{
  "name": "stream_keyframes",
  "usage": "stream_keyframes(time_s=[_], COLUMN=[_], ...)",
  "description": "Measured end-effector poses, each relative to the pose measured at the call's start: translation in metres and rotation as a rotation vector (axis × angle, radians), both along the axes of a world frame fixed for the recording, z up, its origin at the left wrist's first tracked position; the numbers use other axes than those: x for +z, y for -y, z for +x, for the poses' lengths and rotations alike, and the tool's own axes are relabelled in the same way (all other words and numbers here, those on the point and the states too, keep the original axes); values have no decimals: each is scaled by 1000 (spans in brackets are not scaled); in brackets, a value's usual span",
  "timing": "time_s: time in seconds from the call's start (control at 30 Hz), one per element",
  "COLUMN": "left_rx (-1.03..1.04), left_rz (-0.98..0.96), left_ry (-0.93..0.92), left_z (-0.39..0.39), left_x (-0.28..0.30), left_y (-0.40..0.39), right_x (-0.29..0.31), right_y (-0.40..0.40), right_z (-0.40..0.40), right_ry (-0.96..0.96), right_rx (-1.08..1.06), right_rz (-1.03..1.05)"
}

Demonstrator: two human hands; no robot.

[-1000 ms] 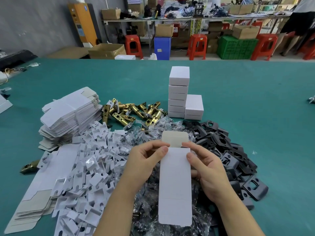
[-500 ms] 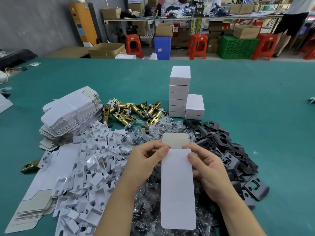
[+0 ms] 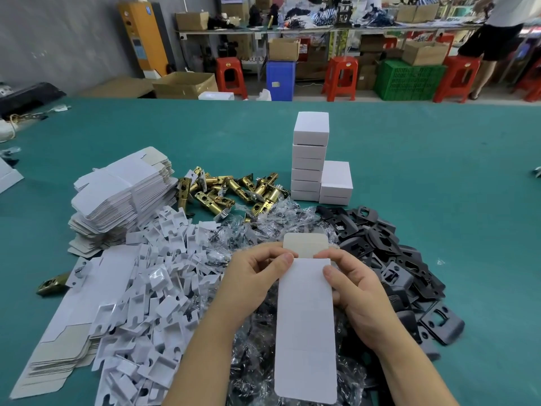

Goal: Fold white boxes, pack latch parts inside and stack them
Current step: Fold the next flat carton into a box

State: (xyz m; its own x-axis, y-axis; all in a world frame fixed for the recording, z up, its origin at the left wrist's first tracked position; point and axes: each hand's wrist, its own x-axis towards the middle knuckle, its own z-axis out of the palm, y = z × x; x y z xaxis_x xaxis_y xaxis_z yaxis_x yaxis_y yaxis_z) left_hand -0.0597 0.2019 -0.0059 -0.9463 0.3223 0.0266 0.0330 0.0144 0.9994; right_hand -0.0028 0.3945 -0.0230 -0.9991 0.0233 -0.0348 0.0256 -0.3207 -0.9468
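Flat box [image 3: 306, 326] pinched near top flap by left hand [image 3: 251, 284] and right hand [image 3: 355, 294], fingers curled, above worktop [image 3: 439, 171].

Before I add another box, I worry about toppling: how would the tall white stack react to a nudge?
The tall stack of white boxes is narrow and several boxes high, so it would likely tip. The short stack beside it may brace one side only.
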Motion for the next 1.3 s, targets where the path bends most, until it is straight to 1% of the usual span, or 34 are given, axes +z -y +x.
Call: stream_keyframes(time_s=[0.17,0.37,0.57,0.67,0.8,1.0,1.1,1.23,1.3], left_rx=[-10,-11,-16,-25,15,11,3,-112,-141], left_rz=[10,-8,61,39,0,83,126,-20,-49], left_ry=[-17,-22,7,1,-7,4,46,79,71], left_z=[1,0,2,2,4,3,2,4,4], left_x=[3,3,8,7,5,5,6,5,4], left_y=[1,1,1,2,3,2,2,3,3], right_x=[-1,-1,-2,-4,-4,-4,-3,-2,-1], right_y=[-2,-3,-3,-3,-2,-2,-1,0,0], right_z=[-1,-1,-2,-2,-2,-1,0,-2,-2], right_ry=[25,6,-30,-43,-38,-22,-25,-67,-76], right_rx=[10,18,1,6,13,-22,-38,-68,-60], right_rz=[3,-5,-16,-12,-23,3,2,-43,-63])
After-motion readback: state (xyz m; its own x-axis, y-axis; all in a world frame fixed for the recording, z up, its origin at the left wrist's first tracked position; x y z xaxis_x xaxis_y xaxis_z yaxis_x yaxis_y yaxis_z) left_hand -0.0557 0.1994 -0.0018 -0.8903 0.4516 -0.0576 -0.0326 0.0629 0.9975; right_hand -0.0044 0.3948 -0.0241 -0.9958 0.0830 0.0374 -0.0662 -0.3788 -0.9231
